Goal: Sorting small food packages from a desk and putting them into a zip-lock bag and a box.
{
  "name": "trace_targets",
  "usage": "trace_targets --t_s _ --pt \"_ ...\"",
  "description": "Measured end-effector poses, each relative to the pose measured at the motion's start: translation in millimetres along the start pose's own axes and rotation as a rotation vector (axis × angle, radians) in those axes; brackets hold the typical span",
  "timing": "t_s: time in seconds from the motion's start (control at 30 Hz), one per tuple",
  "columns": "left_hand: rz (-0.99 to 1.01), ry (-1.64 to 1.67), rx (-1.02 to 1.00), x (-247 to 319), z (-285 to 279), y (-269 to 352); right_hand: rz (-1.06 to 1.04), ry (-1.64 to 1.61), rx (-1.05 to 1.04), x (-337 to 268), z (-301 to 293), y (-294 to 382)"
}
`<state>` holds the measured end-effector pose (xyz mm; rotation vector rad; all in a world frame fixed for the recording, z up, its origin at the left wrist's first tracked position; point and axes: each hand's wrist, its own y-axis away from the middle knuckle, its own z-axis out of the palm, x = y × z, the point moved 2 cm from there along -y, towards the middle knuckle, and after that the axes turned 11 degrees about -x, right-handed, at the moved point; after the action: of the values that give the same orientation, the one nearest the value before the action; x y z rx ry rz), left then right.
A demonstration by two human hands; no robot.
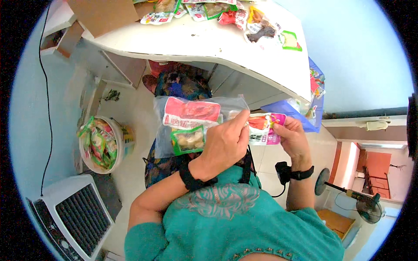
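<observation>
Over my lap, my left hand (pixel 225 143) pinches the right-hand edge of a clear plastic bag (pixel 163 140). Through its film show a red-and-white food packet (pixel 192 112) and a green-edged food packet (pixel 188 141) with pale pieces. My right hand (pixel 294 133) grips the right end of a purple-and-white food packet (pixel 261 130) with a red-orange picture. That packet's left end meets the bag's edge behind my left fingers; whether it is inside cannot be made out.
Several food packets (pixel 233 18) and a cardboard flap (pixel 104 16) lie on the white table (pixel 156 45). A blue container (pixel 298 117) with packets stands right, a white bucket (pixel 119 146) of packets left. An air cooler (pixel 81 215) and a fan (pixel 369 208) stand nearby.
</observation>
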<state>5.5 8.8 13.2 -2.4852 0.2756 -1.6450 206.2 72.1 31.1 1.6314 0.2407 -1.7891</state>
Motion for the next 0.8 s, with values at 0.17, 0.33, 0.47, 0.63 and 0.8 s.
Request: trace_targets --t_s 0.17,0.33,0.47,0.63,0.8 --pt "0.014 0.006 -0.003 1.0 0.2 0.2 0.026 -0.096 -0.080 8.6 14.9 -13.7" --pt "0.009 -0.015 0.000 -2.6 4.9 2.1 0.037 -0.207 -0.131 17.1 23.5 -25.0" --pt "0.049 -0.022 0.023 -1.9 5.1 1.4 0.036 -0.254 -0.125 25.7 17.8 -29.1" --pt "0.048 -0.004 -0.016 -6.2 6.1 1.4 -0.020 -0.234 -0.071 19.8 19.3 -27.3" --pt "0.018 0.016 -0.037 -8.9 6.6 0.0 -0.022 -0.294 -0.053 28.1 23.0 -27.1"
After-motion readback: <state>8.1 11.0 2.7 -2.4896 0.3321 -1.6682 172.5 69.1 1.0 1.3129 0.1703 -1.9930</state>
